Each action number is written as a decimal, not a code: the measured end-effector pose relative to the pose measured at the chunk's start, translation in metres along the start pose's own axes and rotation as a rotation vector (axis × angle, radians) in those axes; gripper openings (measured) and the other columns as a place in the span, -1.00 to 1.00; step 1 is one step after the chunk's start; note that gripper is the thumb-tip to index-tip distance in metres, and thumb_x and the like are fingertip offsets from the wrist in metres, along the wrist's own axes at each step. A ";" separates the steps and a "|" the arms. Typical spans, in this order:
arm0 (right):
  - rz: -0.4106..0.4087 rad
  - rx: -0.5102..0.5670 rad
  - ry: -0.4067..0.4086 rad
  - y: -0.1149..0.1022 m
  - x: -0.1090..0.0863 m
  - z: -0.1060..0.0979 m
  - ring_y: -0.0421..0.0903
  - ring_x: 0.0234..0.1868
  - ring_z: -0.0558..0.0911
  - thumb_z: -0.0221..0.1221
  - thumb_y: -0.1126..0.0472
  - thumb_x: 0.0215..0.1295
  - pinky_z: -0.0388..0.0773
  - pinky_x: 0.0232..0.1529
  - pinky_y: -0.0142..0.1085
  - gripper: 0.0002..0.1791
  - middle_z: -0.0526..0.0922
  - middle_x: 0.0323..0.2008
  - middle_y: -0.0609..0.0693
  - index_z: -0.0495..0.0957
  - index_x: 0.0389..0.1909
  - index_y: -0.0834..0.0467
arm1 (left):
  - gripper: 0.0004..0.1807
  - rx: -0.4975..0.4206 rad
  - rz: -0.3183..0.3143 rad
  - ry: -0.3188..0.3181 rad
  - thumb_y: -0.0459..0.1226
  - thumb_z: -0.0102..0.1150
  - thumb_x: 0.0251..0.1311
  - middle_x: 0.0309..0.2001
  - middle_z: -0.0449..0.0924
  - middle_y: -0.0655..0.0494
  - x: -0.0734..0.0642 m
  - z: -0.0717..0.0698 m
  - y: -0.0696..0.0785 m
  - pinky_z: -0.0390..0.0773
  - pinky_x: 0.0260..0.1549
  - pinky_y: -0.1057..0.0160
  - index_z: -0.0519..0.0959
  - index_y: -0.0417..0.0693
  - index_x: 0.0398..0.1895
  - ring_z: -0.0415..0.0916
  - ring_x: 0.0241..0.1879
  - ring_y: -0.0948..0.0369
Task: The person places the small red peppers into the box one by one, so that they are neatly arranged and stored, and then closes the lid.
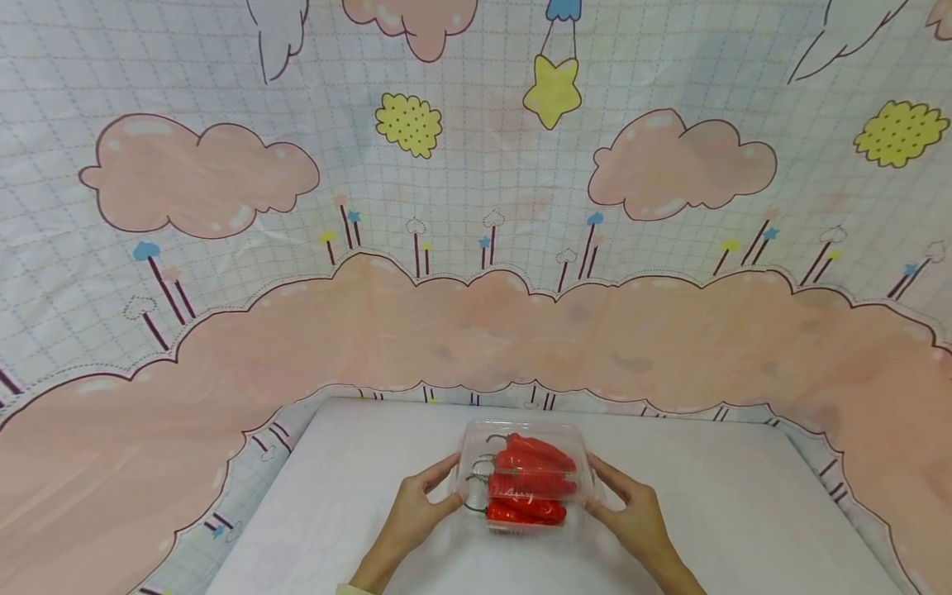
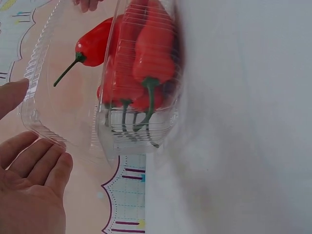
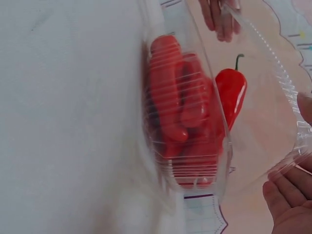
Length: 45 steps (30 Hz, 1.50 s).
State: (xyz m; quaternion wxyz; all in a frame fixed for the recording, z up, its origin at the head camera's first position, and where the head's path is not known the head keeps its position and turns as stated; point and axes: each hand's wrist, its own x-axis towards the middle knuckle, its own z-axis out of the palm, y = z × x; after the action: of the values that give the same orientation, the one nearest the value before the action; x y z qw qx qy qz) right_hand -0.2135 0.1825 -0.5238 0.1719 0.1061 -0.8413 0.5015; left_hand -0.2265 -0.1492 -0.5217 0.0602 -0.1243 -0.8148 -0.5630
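Note:
A clear plastic clamshell box [image 1: 573, 512] holds several red chili peppers [image 1: 530, 514] with green stems. It sits on the white table, its lid [image 2: 58, 112] tilted up and apart from the base along the near side. On the box's left, my left hand [image 1: 416, 508] pinches the lid's rim between thumb and fingers. My right hand [image 1: 635, 516] grips the opposite end of that lid the same way. Both wrist views show one red pepper [image 3: 231, 90] rising above the base's rim, while the others lie inside behind the ribbed wall.
The white table [image 1: 357, 463] spreads around the box on both sides. Behind and beside it hangs a patterned cloth [image 1: 476, 330] with pink clouds and stars, meeting the table's back edge.

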 end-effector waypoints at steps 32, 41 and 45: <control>-0.249 0.215 0.003 0.025 -0.021 0.017 -0.48 0.27 0.44 0.37 0.55 -0.03 0.37 0.18 -0.62 -0.39 0.52 0.20 0.38 0.51 0.14 0.43 | -0.47 -0.003 0.035 0.027 -0.46 0.31 0.10 0.23 0.56 -0.08 -0.010 0.009 -0.020 0.44 0.23 0.05 0.54 -0.20 0.21 0.51 0.22 -0.08; -0.242 0.173 0.031 0.026 -0.020 0.020 -0.52 0.30 0.36 0.24 0.66 0.00 0.34 0.21 -0.64 -0.35 0.52 0.18 0.35 0.46 0.21 0.37 | -0.41 0.015 0.087 0.087 -0.63 0.21 0.03 0.18 0.57 -0.22 -0.012 0.016 -0.022 0.45 0.25 0.05 0.53 -0.17 0.20 0.48 0.26 -0.03; -0.159 0.140 0.029 0.024 -0.022 0.022 -0.59 0.28 0.32 0.21 0.63 0.05 0.38 0.18 -0.64 -0.39 0.47 0.20 0.34 0.46 0.21 0.34 | -0.43 0.046 0.092 0.092 -0.59 0.20 0.08 0.24 0.49 -0.22 -0.012 0.017 -0.023 0.50 0.18 -0.02 0.47 -0.17 0.22 0.43 0.27 -0.10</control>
State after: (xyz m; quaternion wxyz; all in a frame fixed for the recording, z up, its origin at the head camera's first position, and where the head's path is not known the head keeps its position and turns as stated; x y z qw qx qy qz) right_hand -0.2054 0.1750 -0.5619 0.2152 0.1769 -0.7905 0.5454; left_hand -0.2200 -0.1430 -0.5513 0.1261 -0.1341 -0.8175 -0.5458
